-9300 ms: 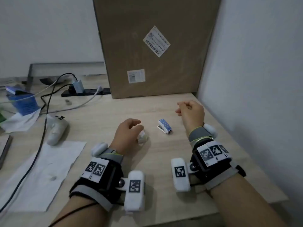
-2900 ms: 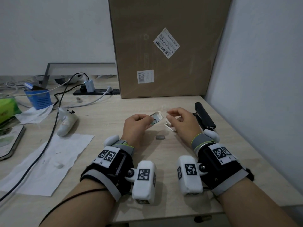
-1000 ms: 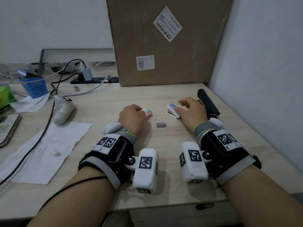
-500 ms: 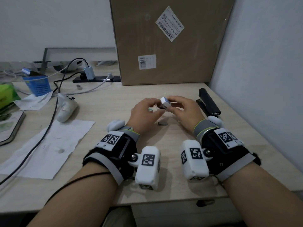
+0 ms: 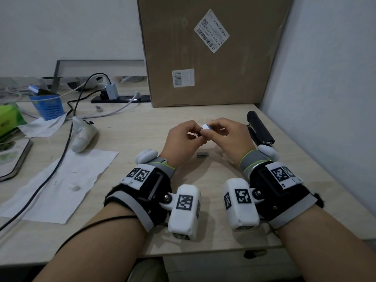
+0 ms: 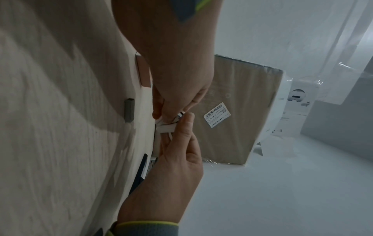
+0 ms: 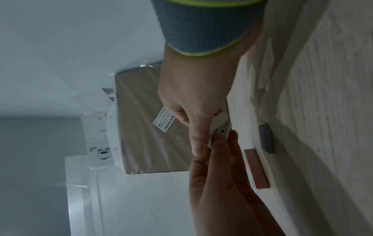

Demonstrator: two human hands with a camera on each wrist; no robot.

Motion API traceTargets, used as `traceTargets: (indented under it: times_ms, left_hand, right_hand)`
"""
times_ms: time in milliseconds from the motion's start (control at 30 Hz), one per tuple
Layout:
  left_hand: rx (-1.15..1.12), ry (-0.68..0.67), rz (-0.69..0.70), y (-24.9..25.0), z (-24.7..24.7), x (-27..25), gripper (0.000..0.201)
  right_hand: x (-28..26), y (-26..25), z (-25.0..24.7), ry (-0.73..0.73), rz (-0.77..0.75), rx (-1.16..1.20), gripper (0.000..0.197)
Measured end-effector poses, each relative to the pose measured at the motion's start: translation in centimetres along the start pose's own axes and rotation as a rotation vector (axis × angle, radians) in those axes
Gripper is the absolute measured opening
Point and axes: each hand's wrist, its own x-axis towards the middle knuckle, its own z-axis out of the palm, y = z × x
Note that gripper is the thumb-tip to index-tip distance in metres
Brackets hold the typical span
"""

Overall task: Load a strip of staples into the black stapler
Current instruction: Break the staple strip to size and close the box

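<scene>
The black stapler (image 5: 259,129) lies on the desk by the right wall, just past my right hand. A short grey strip of staples (image 5: 203,155) (image 6: 129,110) (image 7: 266,137) lies loose on the desk below my hands. Both hands meet above the desk and pinch a small white item with a metal part (image 5: 206,128) (image 6: 166,127) (image 7: 220,127). My left hand (image 5: 193,133) grips it from the left and my right hand (image 5: 212,129) from the right. A small pinkish staple box (image 7: 256,169) (image 6: 143,71) lies flat on the desk under the hands.
A large cardboard box (image 5: 211,51) stands against the back wall. At the left are a white controller (image 5: 83,135), a sheet of paper (image 5: 59,184), cables, a power strip (image 5: 122,98) and a blue basket (image 5: 48,106). The wall runs close along the right.
A second ago each hand rested on the desk, the left on the staple box, the right on the white item. Both hands now hold the white item raised between them.
</scene>
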Motion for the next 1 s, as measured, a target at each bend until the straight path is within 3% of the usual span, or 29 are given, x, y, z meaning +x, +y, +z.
traceTargets:
  times_ms: [67,167,267,367,500,600,667,733,867,1000]
  left_hand:
    - [-0.072,0.003,-0.021,0.1,0.0,0.0,0.011]
    - [-0.206,0.018,-0.049,0.0,0.0,0.1,0.019]
    - [-0.229,0.047,-0.066,-0.3,0.0,0.2,0.018]
    - [-0.239,0.058,-0.082,-0.5,0.0,0.2,0.015]
    - [-0.258,0.202,-0.136,-1.0,-0.1,0.7,0.014]
    - [-0.227,0.313,-0.177,-1.4,-0.4,1.0,0.016]
    - [-0.21,0.334,-0.186,-1.6,-0.5,1.0,0.017]
    - [-0.201,0.337,-0.193,-1.7,-0.5,1.1,0.016]
    - [-0.192,0.334,-0.201,-1.7,-0.5,1.1,0.014]
    - [-0.187,0.327,-0.196,-1.5,-0.5,0.9,0.013]
  right_hand:
    - [0.2,0.1,-0.2,0.079,0.002,-0.058,0.015]
    - [1.0,0.6,-0.9,0.349,0.214,0.13,0.034]
    - [1.2,1.2,-0.7,0.314,0.365,0.304,0.031]
    - [1.0,1.6,-0.5,0.255,0.485,0.219,0.035]
    - [0.8,1.3,-0.9,0.302,0.45,0.116,0.028]
    - [0.3,1.5,-0.3,0.058,0.332,-0.004,0.008]
    - [-0.1,1.6,0.1,-0.161,0.294,-0.086,0.007]
    - [-0.2,1.5,0.1,-0.284,0.282,-0.135,0.012]
    - [-0.2,1.2,-0.1,-0.43,0.238,-0.199,0.018]
    - [-0.1,1.4,0.0,-0.391,0.197,-0.241,0.01]
